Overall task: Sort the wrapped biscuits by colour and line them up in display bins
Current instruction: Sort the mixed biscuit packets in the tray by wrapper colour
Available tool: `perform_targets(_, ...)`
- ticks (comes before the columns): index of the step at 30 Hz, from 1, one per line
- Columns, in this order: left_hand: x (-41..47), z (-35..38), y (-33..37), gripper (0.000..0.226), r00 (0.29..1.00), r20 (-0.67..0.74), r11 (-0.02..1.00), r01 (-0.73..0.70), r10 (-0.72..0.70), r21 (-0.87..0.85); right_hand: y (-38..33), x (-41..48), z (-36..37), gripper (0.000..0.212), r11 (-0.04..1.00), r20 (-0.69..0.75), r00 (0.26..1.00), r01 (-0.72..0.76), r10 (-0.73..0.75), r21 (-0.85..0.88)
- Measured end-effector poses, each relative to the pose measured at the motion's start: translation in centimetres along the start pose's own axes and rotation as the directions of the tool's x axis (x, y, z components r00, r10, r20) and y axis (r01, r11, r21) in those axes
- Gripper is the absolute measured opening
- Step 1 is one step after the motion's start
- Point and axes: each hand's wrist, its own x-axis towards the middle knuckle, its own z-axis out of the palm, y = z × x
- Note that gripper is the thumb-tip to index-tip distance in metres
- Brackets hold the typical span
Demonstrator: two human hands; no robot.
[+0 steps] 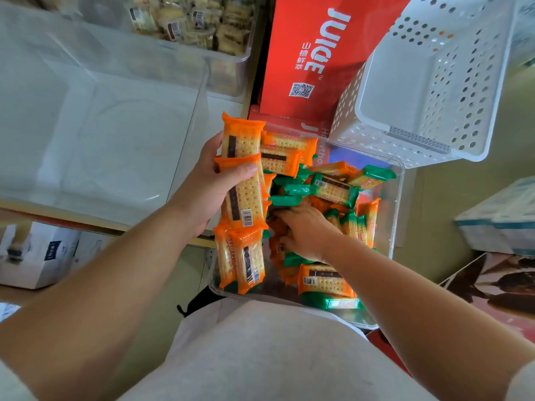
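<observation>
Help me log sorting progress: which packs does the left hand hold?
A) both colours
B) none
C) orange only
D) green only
C: the left hand grips a stack of orange packs, with no green wrapper among them.

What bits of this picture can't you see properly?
- Head view: the right hand has its fingertips buried in the mixed packets, so whether it holds one is unclear.
- Head view: the left hand grips a stack of orange packets; the front ones hide how many.
- Head view: the snacks at the top are blurred and cut off by the edge.
</observation>
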Motion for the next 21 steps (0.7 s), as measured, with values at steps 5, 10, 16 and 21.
perform_targets(5,-0.1,0.0,0.0,0.07,1.0,-0.001,1.0,-0.003,0.003,0.007,0.3,0.0,0.1,0.078,0.997,0.065,0.998,0.027,-0.022,-0.068)
perform_targets(10,-0.1,0.0,0.2,0.069,1.0,-0.007,1.0,0.002,-0.002,0.013,0.3,0.8,0.7,0.069,0.975,0.144,0.989,0.018,0.014,-0.222)
perform_targets(16,-0.2,0.2,0.2,0.067,1.0,-0.008,1.0,0.002,-0.002,0.012,0.2,0.6,0.8,0.053,0.952,0.04,0.998,0.056,-0.047,-0.3)
perform_targets(21,-0.1,0.1,0.2,0.07,1.0,0.0,1.0,-0.005,0.005,0.016,-0.2,-0.7,-0.1,0.056,0.935,-0.05,0.994,0.078,-0.101,-0.346)
